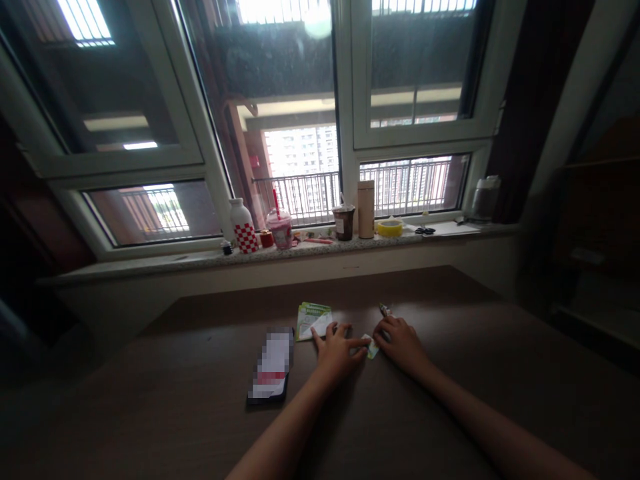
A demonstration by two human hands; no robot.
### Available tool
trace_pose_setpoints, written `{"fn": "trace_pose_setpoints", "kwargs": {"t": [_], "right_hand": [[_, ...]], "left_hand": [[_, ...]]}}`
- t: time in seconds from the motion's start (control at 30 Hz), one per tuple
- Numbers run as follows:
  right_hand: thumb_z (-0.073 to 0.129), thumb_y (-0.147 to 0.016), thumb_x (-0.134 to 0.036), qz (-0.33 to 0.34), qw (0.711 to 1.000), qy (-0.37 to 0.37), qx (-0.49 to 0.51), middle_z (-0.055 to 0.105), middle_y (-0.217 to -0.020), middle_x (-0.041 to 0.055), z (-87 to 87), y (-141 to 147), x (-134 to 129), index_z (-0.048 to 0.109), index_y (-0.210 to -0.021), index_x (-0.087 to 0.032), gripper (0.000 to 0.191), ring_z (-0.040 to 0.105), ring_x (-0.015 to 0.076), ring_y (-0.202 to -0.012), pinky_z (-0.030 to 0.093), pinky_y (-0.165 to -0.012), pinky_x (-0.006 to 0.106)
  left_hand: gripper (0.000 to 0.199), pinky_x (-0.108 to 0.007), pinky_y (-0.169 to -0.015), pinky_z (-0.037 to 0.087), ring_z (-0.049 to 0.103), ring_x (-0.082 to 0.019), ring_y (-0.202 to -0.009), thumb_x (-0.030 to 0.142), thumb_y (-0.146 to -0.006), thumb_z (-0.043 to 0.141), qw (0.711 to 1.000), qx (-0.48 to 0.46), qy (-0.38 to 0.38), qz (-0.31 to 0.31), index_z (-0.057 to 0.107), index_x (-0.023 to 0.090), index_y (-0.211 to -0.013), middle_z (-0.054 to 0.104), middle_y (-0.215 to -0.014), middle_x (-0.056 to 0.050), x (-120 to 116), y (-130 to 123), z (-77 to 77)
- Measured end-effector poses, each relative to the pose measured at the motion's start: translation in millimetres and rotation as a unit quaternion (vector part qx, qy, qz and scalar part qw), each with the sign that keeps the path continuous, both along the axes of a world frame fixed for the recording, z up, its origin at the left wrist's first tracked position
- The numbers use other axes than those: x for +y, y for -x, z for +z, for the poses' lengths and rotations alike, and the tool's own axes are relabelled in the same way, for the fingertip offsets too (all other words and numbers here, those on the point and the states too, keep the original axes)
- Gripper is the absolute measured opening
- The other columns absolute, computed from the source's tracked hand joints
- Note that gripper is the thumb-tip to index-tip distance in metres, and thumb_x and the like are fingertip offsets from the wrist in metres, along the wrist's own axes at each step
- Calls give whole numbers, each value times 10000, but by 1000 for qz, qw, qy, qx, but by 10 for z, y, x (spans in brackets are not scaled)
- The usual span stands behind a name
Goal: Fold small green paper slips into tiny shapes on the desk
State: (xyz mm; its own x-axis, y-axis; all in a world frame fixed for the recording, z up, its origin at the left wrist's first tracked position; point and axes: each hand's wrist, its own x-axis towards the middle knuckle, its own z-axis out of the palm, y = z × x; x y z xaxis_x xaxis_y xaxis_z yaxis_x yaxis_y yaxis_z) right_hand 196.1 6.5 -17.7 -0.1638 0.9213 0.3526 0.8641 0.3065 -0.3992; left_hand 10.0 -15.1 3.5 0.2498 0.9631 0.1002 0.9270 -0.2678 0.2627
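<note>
A small green and white piece of paper [373, 348] lies on the brown table [175, 373] between my hands. My left hand [340, 347] has its fingers spread, one fingertip at the small piece's left edge, others over the larger green and white sheets [306, 320]. Curled at the small piece's right edge are the fingers of my right hand [399, 340]; whether they pinch it is too small to tell. Just beyond my right hand a thin pointed item [384, 309] shows, partly hidden by its fingers.
A phone [273, 363] with a blurred screen lies left of my left hand. On the windowsill [200, 261] stand a checkered bottle [245, 230], a pink drink cup [280, 230], a dark cup [344, 222], a tan flask [366, 210], yellow tape [390, 229] and scissors [425, 231].
</note>
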Motion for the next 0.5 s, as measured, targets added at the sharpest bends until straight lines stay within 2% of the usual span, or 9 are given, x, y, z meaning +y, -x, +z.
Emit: {"fn": "trace_pose_setpoints", "kwargs": {"t": [0.2, 0.37, 0.5], "right_hand": [[595, -843, -361, -1, 1000, 2, -2, 632, -1130, 55, -21, -1, 7, 685, -904, -263, 146, 532, 241, -1072, 395, -924, 379], [624, -824, -436, -1, 1000, 17, -7, 605, -1204, 62, -18, -8, 7, 691, -925, -272, 204, 526, 256, -1102, 403, -916, 384], [617, -820, -451, 2, 1000, 25, -2, 611, -1179, 59, -5, -17, 0, 697, -936, -275, 225, 527, 255, -1103, 401, -923, 381]], "left_hand": [[289, -777, -1048, -32, 277, -352, -1394, 567, -870, 516, 1000, 0, 1, -5, 617, 579, -1140, 469, -1444, 48, 8, 9, 0], [295, -777, -1048, -23, 284, -351, -1389, 568, -873, 513, 1000, 5, -4, -3, 609, 580, -1151, 469, -1443, 46, -1, 3, 2], [317, -765, -1059, -22, 274, -348, -1393, 573, -873, 510, 1000, 14, 5, 0, 584, 586, -1181, 456, -1453, 51, -16, -5, 24]]}}
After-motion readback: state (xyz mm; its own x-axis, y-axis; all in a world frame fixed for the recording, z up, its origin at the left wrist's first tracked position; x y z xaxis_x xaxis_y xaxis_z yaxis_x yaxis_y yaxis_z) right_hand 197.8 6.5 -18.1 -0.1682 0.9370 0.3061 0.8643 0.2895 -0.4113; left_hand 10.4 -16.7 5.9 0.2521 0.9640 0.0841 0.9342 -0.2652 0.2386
